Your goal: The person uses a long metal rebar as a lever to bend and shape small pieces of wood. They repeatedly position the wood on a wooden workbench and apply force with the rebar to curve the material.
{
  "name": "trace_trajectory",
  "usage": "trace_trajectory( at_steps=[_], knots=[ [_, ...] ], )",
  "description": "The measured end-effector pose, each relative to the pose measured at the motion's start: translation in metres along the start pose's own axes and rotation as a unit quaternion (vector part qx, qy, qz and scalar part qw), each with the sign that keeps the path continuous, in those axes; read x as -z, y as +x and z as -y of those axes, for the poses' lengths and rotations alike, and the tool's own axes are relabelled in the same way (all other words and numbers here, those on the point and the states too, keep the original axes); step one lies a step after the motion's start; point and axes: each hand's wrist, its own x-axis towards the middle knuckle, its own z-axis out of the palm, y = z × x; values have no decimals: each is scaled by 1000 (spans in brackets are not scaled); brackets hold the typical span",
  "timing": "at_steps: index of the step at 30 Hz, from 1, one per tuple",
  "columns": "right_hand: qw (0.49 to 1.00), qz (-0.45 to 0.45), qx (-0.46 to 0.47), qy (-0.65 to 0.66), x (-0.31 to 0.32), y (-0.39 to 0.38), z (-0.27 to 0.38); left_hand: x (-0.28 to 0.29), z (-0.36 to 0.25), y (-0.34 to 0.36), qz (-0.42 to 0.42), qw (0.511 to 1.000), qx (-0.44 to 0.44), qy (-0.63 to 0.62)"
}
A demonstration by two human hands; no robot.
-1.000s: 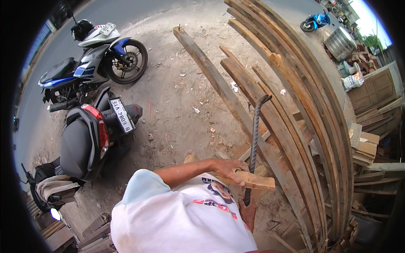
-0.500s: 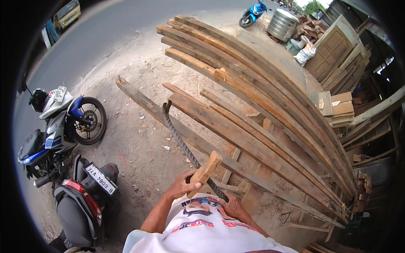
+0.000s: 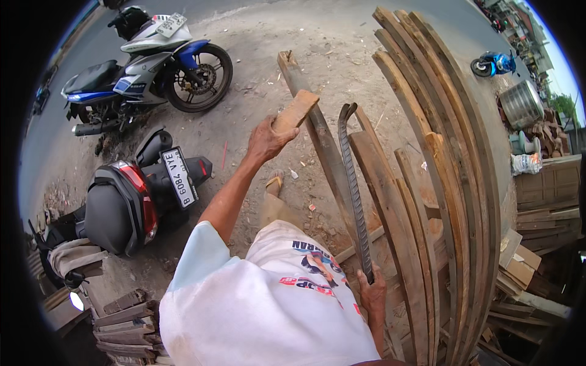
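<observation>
My left hand (image 3: 268, 139) reaches forward, its fingers closed around a short wooden block (image 3: 297, 111). The block is held up over the ground, close to the far part of a long grey beam (image 3: 323, 143). Low beside my right side, my right hand (image 3: 372, 290) grips the lower end of a ribbed steel pry bar (image 3: 354, 183). The bar's bent, forked tip points away from me. It passes between the grey beam and several brown planks (image 3: 381, 189); whether it touches any of them I cannot tell.
More long timbers (image 3: 470, 152) curve along the right. Two motorcycles stand on the left, a white and blue one (image 3: 149, 58) and a dark one (image 3: 116, 207). A blue motorcycle (image 3: 494, 63), a metal drum (image 3: 522, 104) and cardboard (image 3: 524, 262) are farther right. Wood pieces (image 3: 125, 329) lie lower left.
My left hand has carried the block away from the pry bar, forward and left, with the arm stretched out. My right hand keeps the bar, now lower at my right side. The view has turned left.
</observation>
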Motion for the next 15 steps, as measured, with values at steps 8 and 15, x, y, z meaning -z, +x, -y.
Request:
trace_trajectory(
  at_steps=[8, 15],
  knots=[
    [993, 19, 9, -113, 34, 94, 150, 15, -7, 161, -28, 989, -76, 122],
    [963, 60, -8, -261, 82, 153, 281, 27, -5, 205, 11, 984, -106, 140]
  ],
)
